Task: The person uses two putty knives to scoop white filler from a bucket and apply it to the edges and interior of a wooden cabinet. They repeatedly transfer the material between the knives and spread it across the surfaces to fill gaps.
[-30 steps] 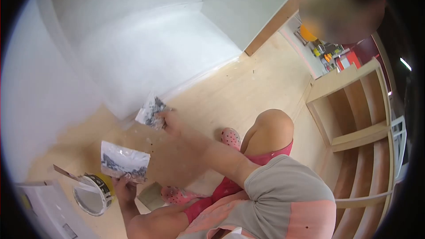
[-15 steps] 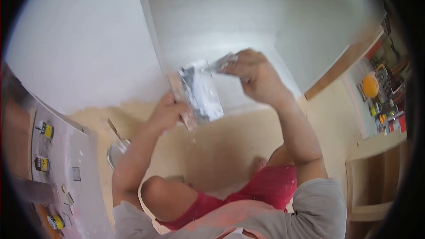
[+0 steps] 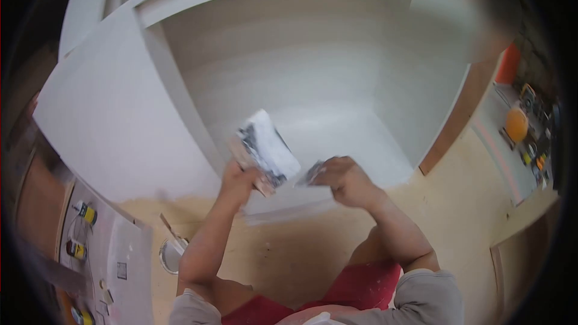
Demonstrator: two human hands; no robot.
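Note:
My left hand (image 3: 236,184) grips a wide putty knife (image 3: 268,147) by the wooden strip along its edge. White putty with dark smears covers its broad face. Closed around a smaller putty knife (image 3: 312,173), my right hand (image 3: 350,184) is just right of the wide one, with the metal blade pointing left toward its lower corner. Both tools are in front of a white-coated cabinet interior (image 3: 289,54), above its bottom edge.
At lower left stands a can (image 3: 172,255) with a stick in it. Several yellow-labelled containers (image 3: 77,249) are on the board at far left. An orange round object (image 3: 516,125) sits among tools at right. A brown wooden edge (image 3: 448,129) borders the cabinet.
The view has tilted up, showing the cabinet's top rail. My right hand has moved from the wide knife's upper end down to beside its lower corner. Both hands keep their tools.

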